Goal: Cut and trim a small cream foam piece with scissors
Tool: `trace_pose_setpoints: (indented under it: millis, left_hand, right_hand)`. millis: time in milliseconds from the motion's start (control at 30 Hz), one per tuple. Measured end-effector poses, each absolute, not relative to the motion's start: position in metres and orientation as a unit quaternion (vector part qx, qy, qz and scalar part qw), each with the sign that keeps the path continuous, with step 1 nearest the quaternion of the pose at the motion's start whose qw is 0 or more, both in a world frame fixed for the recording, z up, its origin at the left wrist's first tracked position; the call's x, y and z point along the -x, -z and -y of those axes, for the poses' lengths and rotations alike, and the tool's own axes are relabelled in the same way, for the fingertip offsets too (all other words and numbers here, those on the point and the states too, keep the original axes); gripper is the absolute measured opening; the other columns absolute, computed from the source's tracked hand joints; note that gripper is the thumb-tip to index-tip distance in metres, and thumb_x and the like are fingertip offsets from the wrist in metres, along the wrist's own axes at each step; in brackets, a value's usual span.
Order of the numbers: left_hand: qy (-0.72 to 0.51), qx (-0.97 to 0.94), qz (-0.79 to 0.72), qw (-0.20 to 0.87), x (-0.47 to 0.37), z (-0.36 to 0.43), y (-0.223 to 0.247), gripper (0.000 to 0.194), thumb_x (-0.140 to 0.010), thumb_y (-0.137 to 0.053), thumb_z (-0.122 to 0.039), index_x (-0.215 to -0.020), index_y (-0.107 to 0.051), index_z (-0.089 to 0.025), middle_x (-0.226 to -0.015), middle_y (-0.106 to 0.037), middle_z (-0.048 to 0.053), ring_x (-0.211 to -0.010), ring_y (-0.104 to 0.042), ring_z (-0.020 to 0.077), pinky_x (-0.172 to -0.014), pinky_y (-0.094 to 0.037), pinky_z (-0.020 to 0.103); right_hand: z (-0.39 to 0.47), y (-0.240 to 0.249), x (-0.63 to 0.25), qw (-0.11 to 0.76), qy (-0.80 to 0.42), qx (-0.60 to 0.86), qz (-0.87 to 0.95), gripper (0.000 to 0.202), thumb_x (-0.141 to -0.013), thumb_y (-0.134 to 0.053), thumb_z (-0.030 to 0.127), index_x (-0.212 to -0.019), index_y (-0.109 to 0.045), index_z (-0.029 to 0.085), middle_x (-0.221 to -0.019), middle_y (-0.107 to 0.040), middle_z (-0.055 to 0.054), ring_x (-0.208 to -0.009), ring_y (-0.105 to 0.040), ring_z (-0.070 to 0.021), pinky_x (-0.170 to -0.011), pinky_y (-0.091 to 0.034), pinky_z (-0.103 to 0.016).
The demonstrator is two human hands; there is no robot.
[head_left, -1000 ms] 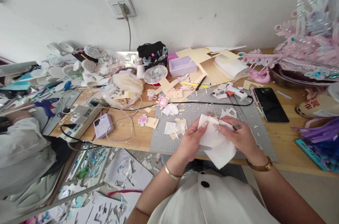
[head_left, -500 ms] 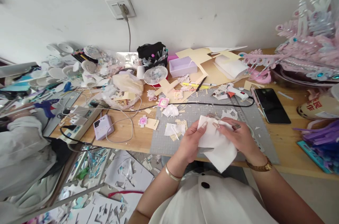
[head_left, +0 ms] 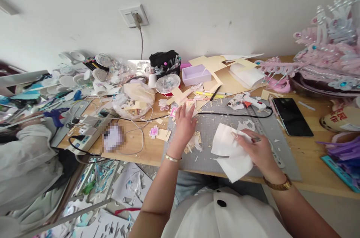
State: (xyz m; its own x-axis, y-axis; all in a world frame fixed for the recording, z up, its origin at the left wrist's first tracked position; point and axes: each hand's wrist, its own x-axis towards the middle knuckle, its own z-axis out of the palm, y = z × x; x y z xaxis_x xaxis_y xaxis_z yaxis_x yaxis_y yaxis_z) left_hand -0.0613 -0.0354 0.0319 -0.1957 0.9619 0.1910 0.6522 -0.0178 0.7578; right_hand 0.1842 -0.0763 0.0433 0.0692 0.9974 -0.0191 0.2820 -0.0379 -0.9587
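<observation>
A white sheet [head_left: 234, 166], soft and paper-like, is held up just above the near part of a grey cutting mat [head_left: 194, 165], with a slit in its left edge and its lower corner pointing toward the wearer. The person's right hand [head_left: 253, 146] has hold of its right side, thumb on top and fingers curled closed around it. The left hand [head_left: 185, 123] is apart from the sheet, palm down and fingers spread, over pale scraps near the mat's left edge; whether the fingertips touch anything there cannot be told. A small pink piece [head_left: 172, 112] shows just beside those fingers, and another pink ornament [head_left: 154, 131] lies farther left, next to a cream card [head_left: 163, 134].

Beyond the sheet, a black cable [head_left: 233, 114] crosses the mat near a white glue gun [head_left: 257, 104]. To the right, a dark-screened phone [head_left: 293, 117] lies on the wooden surface [head_left: 312, 163]. Farther back are a lilac box [head_left: 198, 79], cream paper sheets [head_left: 209, 63] and a black pouch [head_left: 161, 58] of pens. At far left is another person's pale sleeve [head_left: 33, 144].
</observation>
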Motion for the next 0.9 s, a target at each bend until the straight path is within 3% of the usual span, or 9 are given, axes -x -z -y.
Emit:
trace_pose_setpoints:
  millis: [100, 200, 267, 333, 467, 633, 900]
  left_hand:
    - [-0.414, -0.585, -0.668, 0.200, 0.051, 0.047, -0.043, 0.032, -0.085, -0.072, -0.032, -0.116, -0.076, -0.022, -0.138, -0.063, 0.017, -0.138, -0.048, 0.0361, -0.118, -0.034, 0.058]
    - [-0.426, -0.513, -0.581, 0.468, 0.030, 0.070, -0.052, 0.036, -0.085, -0.072, -0.046, -0.110, -0.078, -0.021, -0.111, -0.075, 0.013, -0.107, -0.068, 0.0301, -0.096, -0.053, 0.046]
    - [-0.400, -0.417, -0.494, 0.650, 0.017, 0.081, -0.056, 0.048, -0.075, -0.081, -0.051, -0.112, -0.078, -0.020, -0.105, -0.078, 0.012, -0.093, -0.071, 0.0275, -0.082, -0.056, 0.038]
    - [-0.407, -0.350, -0.457, 0.709, 0.008, 0.086, -0.058, 0.047, -0.068, -0.087, -0.049, -0.102, -0.080, -0.018, -0.097, -0.079, 0.010, -0.082, -0.070, 0.0226, -0.075, -0.054, 0.032]
    - [-0.445, -0.295, -0.472, 0.701, 0.002, 0.085, -0.060, 0.039, -0.059, -0.093, -0.045, -0.082, -0.082, -0.017, -0.081, -0.078, 0.007, -0.069, -0.066, 0.0170, -0.068, -0.050, 0.028]
    - [-0.447, -0.292, -0.506, 0.677, 0.004, 0.086, -0.062, 0.038, -0.054, -0.095, -0.047, -0.072, -0.081, -0.017, -0.072, -0.075, 0.005, -0.063, -0.061, 0.0145, -0.062, -0.046, 0.027]
    - [-0.438, -0.297, -0.518, 0.672, 0.008, 0.089, -0.065, 0.041, -0.050, -0.095, -0.051, -0.066, -0.079, -0.016, -0.064, -0.071, 0.004, -0.057, -0.054, 0.0120, -0.057, -0.043, 0.026]
  right_hand:
    - [0.077, -0.038, -0.184, 0.466, -0.377, 0.565, 0.568, 0.019, -0.072, -0.073, 0.038, -0.063, -0.070, 0.022, -0.069, -0.073, -0.005, -0.064, -0.067, -0.0216, -0.056, -0.053, -0.029]
    - [0.078, -0.033, -0.184, 0.493, -0.349, 0.542, 0.584, 0.012, -0.072, -0.075, 0.033, -0.067, -0.074, 0.022, -0.076, -0.077, -0.007, -0.070, -0.071, -0.0234, -0.063, -0.057, -0.031]
    - [0.079, -0.032, -0.186, 0.498, -0.343, 0.524, 0.600, 0.009, -0.073, -0.076, 0.031, -0.069, -0.074, 0.022, -0.076, -0.077, -0.006, -0.070, -0.072, -0.0232, -0.063, -0.058, -0.031]
    - [0.079, -0.033, -0.187, 0.495, -0.342, 0.504, 0.620, 0.007, -0.076, -0.075, 0.028, -0.071, -0.075, 0.023, -0.076, -0.077, -0.005, -0.070, -0.072, -0.0225, -0.063, -0.058, -0.030]
    - [0.081, -0.034, -0.191, 0.475, -0.342, 0.471, 0.660, 0.006, -0.079, -0.073, 0.024, -0.073, -0.075, 0.024, -0.076, -0.078, -0.004, -0.072, -0.073, -0.0217, -0.066, -0.058, -0.030]
    - [0.084, -0.037, -0.194, 0.453, -0.360, 0.466, 0.669, 0.009, -0.082, -0.072, 0.025, -0.074, -0.075, 0.024, -0.078, -0.077, -0.003, -0.072, -0.072, -0.0203, -0.066, -0.057, -0.028]
    - [0.081, -0.045, -0.199, 0.403, -0.429, 0.463, 0.663, 0.028, -0.088, -0.068, 0.044, -0.070, -0.075, 0.023, -0.073, -0.074, -0.004, -0.067, -0.067, -0.0190, -0.059, -0.053, -0.026]
